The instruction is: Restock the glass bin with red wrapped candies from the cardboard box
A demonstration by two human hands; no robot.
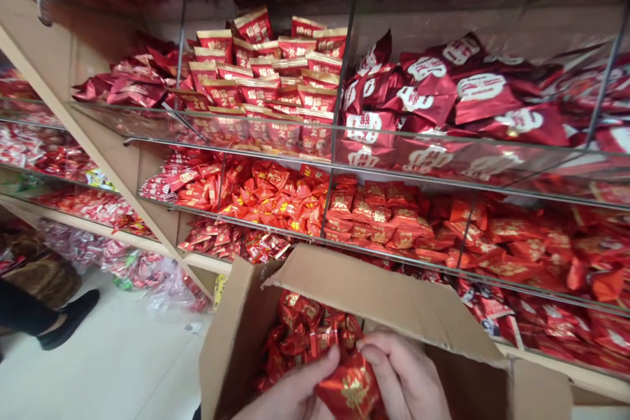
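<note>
Over an open cardboard box point(384, 289), my left hand point(300, 387) and my right hand point(401, 367) hold one red candy packet point(350, 388) with gold lettering between them. The left thumb lies against the packet's left side. At its upper right corner, the right thumb and fingers pinch the wrapper. More red and gold packets point(298, 318) are heaped inside the box, behind my hands. The lower parts of both hands run out of the picture, and the right side of the box's inside is in shadow.
Glass-fronted shelves behind the box carry gold-edged red packets point(266, 88), dark red bags with white labels point(428, 92) and small red packets point(280, 193). Plastic bags of sweets point(132, 262) lie along the floor at left. Another person's shoe point(69, 318) stands on the pale floor point(118, 367).
</note>
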